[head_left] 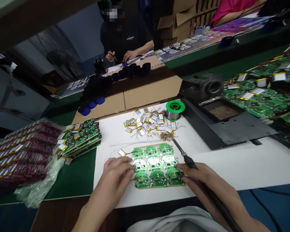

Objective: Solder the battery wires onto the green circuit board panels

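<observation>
Nine green circuit boards (pixel 157 167) sit joined in one panel, right in front of me at bottom centre of the frame. So far, just one pouch cell (pixel 122 153) lies at the panel's upper left corner, its leads running toward the boards, though I can't tell if they're joined. My hands are apart, one on each side of the panel: left hand (pixel 114 178) with its fingers down at the lower left edge, right hand (pixel 198 174) wrapped round a soldering iron (pixel 186 158), tip angled up, away from the boards, towards a small pile of brown clippings (pixel 166 136).

Just above, there's a heap of loose pouch cells (pixel 147 120) and a green-hubbed solder spool (pixel 175 108) on the white sheet (pixel 106 138). Over to the left, a stack of boards with cells on them (pixel 79 138), then bagged cells (pixel 21 151) on the green tabletop (pixel 74 180). On the right, a black machine with a round nozzle (pixel 222 109), more boards spread beyond it (pixel 261 93). Upper centre, a co-worker (pixel 125 35) is at work behind a row of black-and-blue cylinders (pixel 116 75).
</observation>
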Available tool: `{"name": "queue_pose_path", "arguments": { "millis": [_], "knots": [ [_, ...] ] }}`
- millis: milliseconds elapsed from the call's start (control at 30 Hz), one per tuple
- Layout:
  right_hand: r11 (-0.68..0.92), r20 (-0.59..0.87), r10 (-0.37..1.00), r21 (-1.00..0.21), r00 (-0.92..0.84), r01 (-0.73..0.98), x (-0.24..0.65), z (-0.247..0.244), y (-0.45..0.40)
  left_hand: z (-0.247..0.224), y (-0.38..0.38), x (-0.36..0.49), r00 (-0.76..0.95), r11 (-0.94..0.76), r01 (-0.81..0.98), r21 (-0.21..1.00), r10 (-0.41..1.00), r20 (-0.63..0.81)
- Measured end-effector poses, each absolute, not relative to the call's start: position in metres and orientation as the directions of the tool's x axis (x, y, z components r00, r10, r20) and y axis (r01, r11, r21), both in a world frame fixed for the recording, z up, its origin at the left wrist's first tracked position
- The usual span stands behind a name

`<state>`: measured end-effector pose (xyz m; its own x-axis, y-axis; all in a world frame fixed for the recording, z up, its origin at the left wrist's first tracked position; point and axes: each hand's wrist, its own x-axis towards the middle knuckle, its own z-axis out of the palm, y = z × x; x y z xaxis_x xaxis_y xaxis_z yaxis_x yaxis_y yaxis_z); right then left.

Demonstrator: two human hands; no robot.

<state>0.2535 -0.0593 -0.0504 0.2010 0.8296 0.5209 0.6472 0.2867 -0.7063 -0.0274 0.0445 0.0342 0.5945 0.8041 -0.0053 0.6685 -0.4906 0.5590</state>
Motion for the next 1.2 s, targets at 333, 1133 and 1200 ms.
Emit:
{"name": "queue_pose_path", "arguments": {
  "millis": [333,1133,1200],
  "knots": [
    [0.393,0.604,0.792,-0.620,0.094,0.679,0.262,-0.035,-0.060,0.020,0.141,0.039,0.395,-0.374,0.755,0.539,0.915,0.082],
    [0.376,0.468,0.845,-0.864,0.258,0.334,0.228,0.001,-0.036,0.036,0.024,0.058,0.423,0.084,0.022,0.996,0.902,-0.085],
    [0.350,0.440,0.856,-0.879,0.272,0.322,0.226,0.003,-0.036,0.035,0.022,0.057,0.396,0.049,0.050,0.998,0.916,-0.065]
  ]
}}
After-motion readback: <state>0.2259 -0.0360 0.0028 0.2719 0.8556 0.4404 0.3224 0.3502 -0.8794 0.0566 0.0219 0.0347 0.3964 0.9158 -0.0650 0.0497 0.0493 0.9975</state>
